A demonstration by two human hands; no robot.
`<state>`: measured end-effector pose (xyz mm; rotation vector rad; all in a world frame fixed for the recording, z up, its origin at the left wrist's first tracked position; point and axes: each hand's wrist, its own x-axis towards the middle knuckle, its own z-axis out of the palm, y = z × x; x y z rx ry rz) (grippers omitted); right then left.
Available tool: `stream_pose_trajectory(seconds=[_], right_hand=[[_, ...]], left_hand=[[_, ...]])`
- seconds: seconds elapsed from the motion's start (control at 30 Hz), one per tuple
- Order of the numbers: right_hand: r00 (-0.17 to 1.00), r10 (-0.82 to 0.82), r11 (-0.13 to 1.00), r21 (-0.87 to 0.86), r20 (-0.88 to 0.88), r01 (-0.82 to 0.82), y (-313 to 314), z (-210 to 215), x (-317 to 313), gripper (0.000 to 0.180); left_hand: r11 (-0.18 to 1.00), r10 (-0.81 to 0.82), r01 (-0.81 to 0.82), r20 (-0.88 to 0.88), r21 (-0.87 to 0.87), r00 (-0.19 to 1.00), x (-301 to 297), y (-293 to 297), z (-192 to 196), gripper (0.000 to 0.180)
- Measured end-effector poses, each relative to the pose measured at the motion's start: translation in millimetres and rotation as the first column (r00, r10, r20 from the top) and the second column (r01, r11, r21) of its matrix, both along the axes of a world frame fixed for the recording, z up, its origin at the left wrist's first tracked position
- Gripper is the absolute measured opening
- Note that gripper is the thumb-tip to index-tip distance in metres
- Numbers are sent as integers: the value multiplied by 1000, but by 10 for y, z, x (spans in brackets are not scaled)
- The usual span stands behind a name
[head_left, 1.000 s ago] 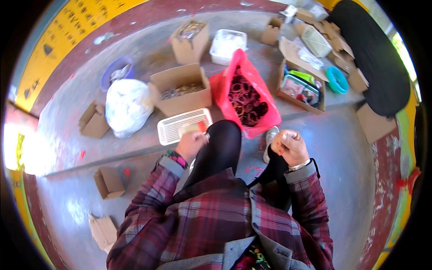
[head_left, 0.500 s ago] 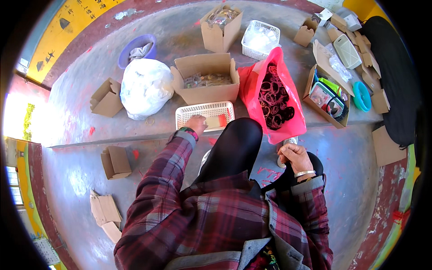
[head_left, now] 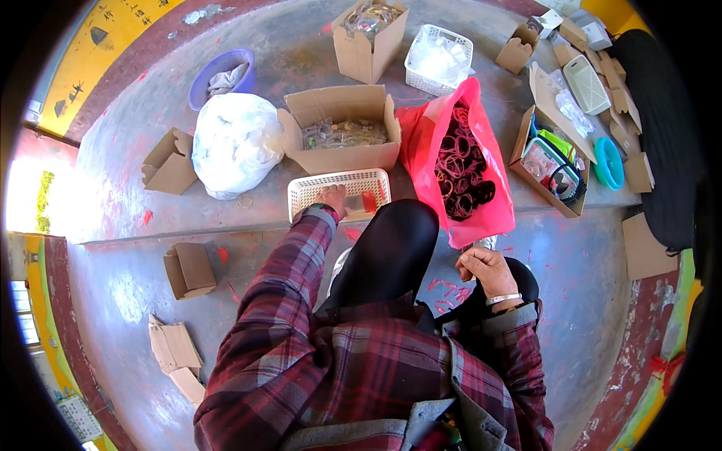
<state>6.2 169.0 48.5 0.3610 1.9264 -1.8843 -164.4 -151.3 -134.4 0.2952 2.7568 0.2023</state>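
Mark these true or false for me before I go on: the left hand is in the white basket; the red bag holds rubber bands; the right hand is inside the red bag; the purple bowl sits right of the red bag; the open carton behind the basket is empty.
1. The left hand reaches into the white basket. True.
2. The red bag holds looped bands. True.
3. The right hand is inside the red bag. False: it is closed just below the bag, near the knee.
4. The purple bowl sits right of the red bag. False: far left.
5. The open carton is empty. False: it holds small items.
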Motion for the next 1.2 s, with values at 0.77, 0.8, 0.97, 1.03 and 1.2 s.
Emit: stream_pose_trajectory(seconds=[0.77,0.8,0.97,1.03,1.2], right_hand=[[998,-36,999,33,43,34,39,-22,5,23],[999,-33,999,24,43,32,39,-30,7,23],[996,-54,998,38,67,51,51,-76,19,23],[996,-52,998,38,71,49,61,-92,28,23],[995,-63,996,63,79,58,99,-128,49,23]], left_hand=[[939,104,-137,118,316,987,-312,4,-464,27],[939,97,-121,91,322,991,-327,-38,-531,26],[972,-6,5,4,235,1000,-349,-2,-524,26],[992,57,-55,-16,115,998,-287,56,-489,27],[971,-202,177,-154,-163,967,-207,128,-151,23]])
